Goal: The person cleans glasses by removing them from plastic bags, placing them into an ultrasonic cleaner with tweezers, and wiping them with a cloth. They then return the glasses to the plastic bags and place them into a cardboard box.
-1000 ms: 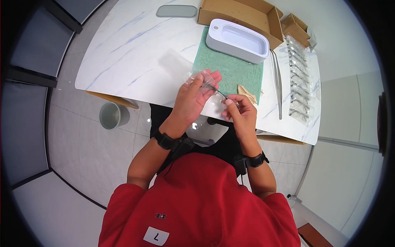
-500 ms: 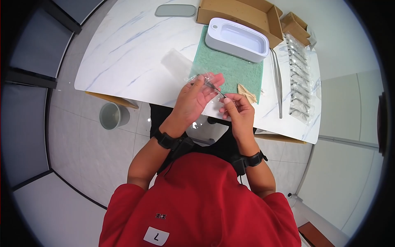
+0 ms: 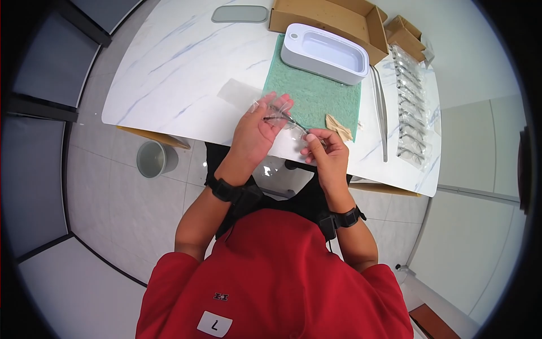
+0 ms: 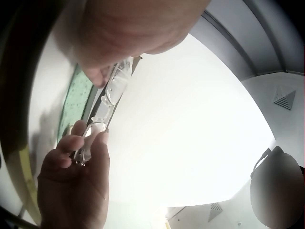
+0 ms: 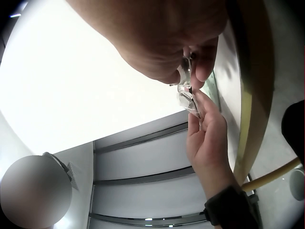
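Glasses with a thin dark part and clear plastic (image 3: 289, 120) span the two hands above the table's front edge. My left hand (image 3: 252, 134) has its thumb over their left end, other fingers rather straight behind; a clear plastic bag (image 3: 238, 92) sticks out beyond it. My right hand (image 3: 330, 157) pinches the right end between thumb and curled fingers. In the left wrist view, the clear part (image 4: 113, 90) slants between my left hand (image 4: 136, 28) and right hand (image 4: 74, 183). The right wrist view shows clear plastic (image 5: 185, 99) between my right hand (image 5: 167, 40) and left hand (image 5: 209, 138).
A white tub (image 3: 291, 53) stands on a green towel (image 3: 324, 101) with a beige cloth (image 3: 339, 127). Behind are a cardboard box (image 3: 316, 18) and grey lid (image 3: 240, 14). Long tweezers (image 3: 383, 121) and a row of bagged items (image 3: 410, 107) lie right; a bin (image 3: 153, 159) stands on the floor.
My left hand has shifted a little to the left, away from my right hand, and the bag moved with it. More of the glasses shows between the hands. My right hand has barely moved.
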### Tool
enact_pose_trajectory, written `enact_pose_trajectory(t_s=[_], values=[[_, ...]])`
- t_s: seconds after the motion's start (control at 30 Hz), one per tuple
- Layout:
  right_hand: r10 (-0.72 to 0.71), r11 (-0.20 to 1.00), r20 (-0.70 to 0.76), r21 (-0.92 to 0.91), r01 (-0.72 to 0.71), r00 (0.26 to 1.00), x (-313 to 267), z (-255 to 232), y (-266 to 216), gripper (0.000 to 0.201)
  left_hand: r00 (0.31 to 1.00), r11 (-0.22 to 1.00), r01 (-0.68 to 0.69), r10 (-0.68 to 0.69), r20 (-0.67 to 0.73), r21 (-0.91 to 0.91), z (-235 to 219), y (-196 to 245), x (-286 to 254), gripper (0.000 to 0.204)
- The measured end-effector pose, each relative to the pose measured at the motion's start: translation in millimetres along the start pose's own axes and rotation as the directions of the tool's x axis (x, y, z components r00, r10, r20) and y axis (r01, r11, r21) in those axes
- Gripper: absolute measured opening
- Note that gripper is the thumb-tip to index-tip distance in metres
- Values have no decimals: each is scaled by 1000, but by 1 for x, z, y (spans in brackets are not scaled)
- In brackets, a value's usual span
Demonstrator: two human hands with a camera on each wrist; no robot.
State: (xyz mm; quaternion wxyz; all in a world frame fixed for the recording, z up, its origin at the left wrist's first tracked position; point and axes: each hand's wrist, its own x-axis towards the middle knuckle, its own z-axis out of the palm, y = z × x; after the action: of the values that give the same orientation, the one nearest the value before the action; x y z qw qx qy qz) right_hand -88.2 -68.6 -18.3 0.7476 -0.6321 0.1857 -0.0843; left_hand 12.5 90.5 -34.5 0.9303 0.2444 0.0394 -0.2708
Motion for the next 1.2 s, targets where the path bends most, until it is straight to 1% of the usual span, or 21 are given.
enact_pose_trajectory(t_s=[0.1,0.2,0.37,0.47,0.57,0.77,0.87,0.97,1.1,1.2], values=[[-1,1000,-16,-26,0,1000,-1,0,0,21,1000,999,-4,3,12,41,0,-3,-2,43],[3,999,-25,-44,-4,1000,-1,2,1,20,1000,999,8,-8,2,43,5,-6,-5,41],[-26,997,-27,-74,24,999,-2,4,-1,18,1000,996,1,-1,10,86,5,-8,-6,33],[-29,994,-63,-103,22,998,-5,4,-2,18,1000,994,20,-21,6,109,4,-10,-7,30],[-68,994,-46,-85,64,997,-6,3,0,17,999,991,37,-37,3,129,8,-14,-9,31],[-51,997,0,-63,51,999,-9,2,5,19,998,982,68,-70,4,176,13,-23,-12,32],[-63,994,14,-86,64,998,-7,2,5,18,995,975,88,-95,24,205,11,-27,-14,33],[-53,996,25,-76,54,998,-6,3,1,21,993,972,108,-114,16,209,11,-29,-18,33],[25,993,93,-121,-14,995,-12,-5,-8,31,992,967,125,-119,-40,224,13,-22,-16,32],[-52,990,122,-121,66,991,-19,-15,-13,30,997,981,79,-74,-37,175,13,-16,-16,31]])
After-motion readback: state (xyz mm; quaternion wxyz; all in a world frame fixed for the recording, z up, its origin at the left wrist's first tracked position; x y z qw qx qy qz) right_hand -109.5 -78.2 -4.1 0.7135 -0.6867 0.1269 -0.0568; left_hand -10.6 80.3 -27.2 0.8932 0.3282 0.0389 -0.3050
